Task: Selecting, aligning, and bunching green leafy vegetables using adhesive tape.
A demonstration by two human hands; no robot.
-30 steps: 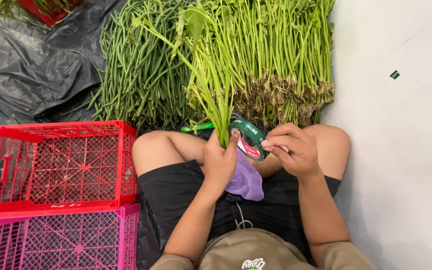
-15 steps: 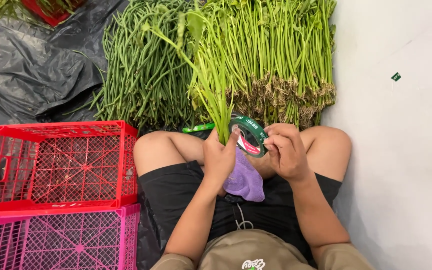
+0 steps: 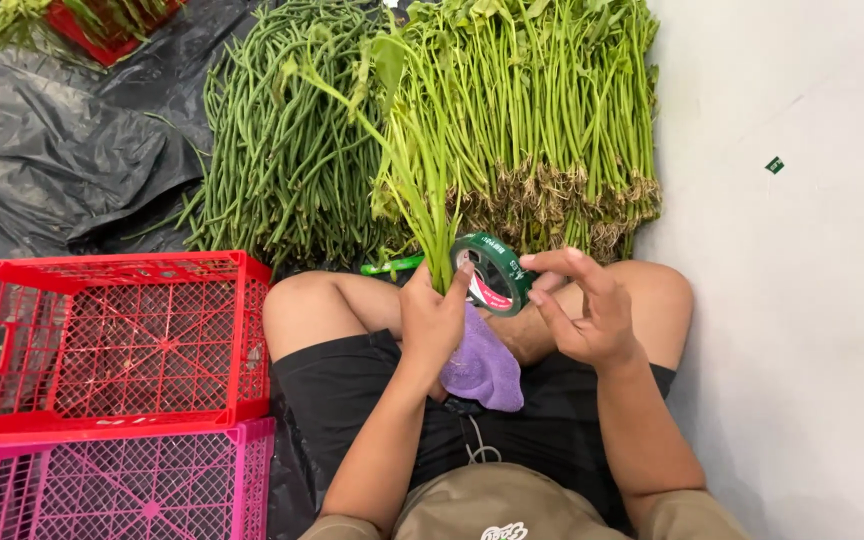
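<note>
Seated person binding greens, seen from above. The left hand [image 3: 432,315] is closed around the lower stalks of a small bunch of greens [image 3: 414,190], held upright over the lap, just above a purple cloth [image 3: 484,368]. The right hand [image 3: 582,305] pinches a green roll of tape [image 3: 492,272] between thumb and fingers, the roll touching the stalks. The step in hand appears to be wrapping the bunch; the next move likely calls for steady tension around the stems. Long beans [image 3: 272,150], a larger pile of greens [image 3: 552,120] and a red crate [image 3: 112,340] lie nearby.
</note>
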